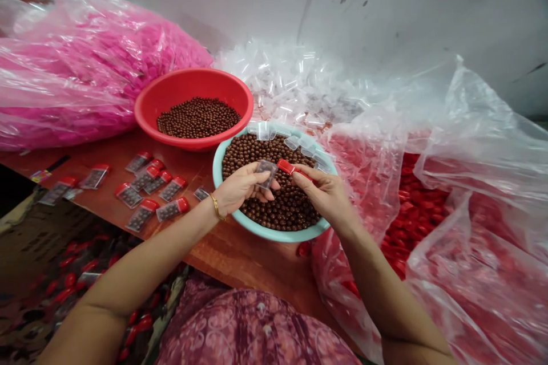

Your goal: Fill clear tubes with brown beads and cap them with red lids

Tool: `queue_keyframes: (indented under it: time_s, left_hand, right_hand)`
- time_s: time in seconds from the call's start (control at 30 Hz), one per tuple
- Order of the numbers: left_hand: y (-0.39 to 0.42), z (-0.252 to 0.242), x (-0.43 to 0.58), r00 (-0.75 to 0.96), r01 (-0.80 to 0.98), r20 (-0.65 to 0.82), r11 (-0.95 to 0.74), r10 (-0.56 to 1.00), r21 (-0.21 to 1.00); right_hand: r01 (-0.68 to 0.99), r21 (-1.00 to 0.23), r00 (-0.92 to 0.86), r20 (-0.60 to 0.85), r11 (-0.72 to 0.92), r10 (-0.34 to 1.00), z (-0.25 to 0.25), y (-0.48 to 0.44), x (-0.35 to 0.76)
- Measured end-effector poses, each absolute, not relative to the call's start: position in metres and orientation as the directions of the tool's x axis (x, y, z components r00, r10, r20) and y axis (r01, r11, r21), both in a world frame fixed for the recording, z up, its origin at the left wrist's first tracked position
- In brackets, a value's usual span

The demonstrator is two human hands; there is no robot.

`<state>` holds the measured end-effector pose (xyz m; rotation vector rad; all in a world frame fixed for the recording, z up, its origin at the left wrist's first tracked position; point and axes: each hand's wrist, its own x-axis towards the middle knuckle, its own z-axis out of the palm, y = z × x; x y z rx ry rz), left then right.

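Note:
Over the light blue basin (219, 168) of brown balls (282, 208), my left hand (242, 187) pinches a small clear plastic box (267, 171) that looks dark inside. My right hand (323, 191) grips a red cap (286, 166) between thumb and fingers, just right of the box. A small gap shows between cap and box. Several empty clear boxes (262, 130) lie on the balls along the basin's far and right side. To the left on the table, several red-capped boxes filled with balls (142, 214) lie flat.
A red basin (148, 120) with more brown balls stands behind left. Beside it sits a bag of pink pieces (85, 68). Clear boxes (299, 80) are heaped at the back, and an open bag of red caps (411, 211) is at right. Below the table's left edge, a carton (34, 239) holds red-capped pieces.

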<state>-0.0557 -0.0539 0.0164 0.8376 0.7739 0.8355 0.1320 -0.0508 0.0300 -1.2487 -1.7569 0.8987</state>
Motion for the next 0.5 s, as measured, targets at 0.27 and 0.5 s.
queue_keyframes:
  time_s: [0.27, 0.5]
  left_hand:
    - [-0.0598, 0.0123, -0.0527, 0.446, -0.176, -0.112, 0.21, 0.888, 0.962]
    - [-0.063, 0.009, -0.0494, 0.389, -0.064, -0.025, 0.054, 0.921, 0.996]
  right_hand:
    - [0.443, -0.849, -0.288, 0.169, 0.288, 0.943, 0.0292, -0.055, 0.1355]
    - [0.517, -0.717, -0.377, 0.3, 0.468, 0.876, 0.0284, -0.0555, 0.133]
